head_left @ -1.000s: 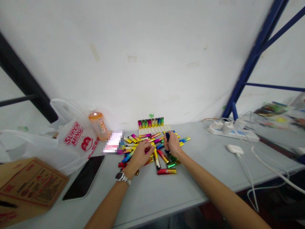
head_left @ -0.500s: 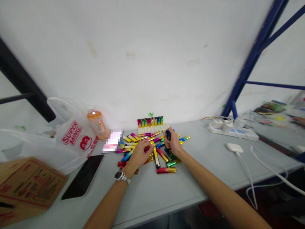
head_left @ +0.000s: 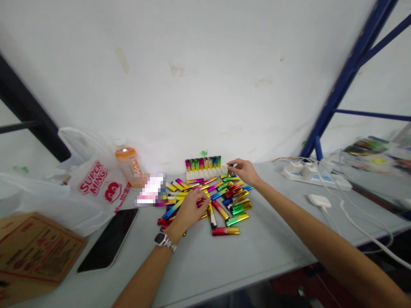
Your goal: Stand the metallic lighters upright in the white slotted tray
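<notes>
You face a white wall (head_left: 199, 72), scuffed with faint tan marks, behind a pale grey surface (head_left: 276, 239). A blue metal rack frame (head_left: 345, 77) slants up at your right, and a black beam (head_left: 28, 115) crosses the left corner. The light is even.

A pixelated patch (head_left: 150, 191) is masking whatever is lying left of the lighter pile (head_left: 205, 201). The left hand (head_left: 189, 209) is covering several lighters. What the right hand (head_left: 244, 170) is pinching is too small to tell. The cardboard box (head_left: 35, 252) is running off the near left edge.
</notes>
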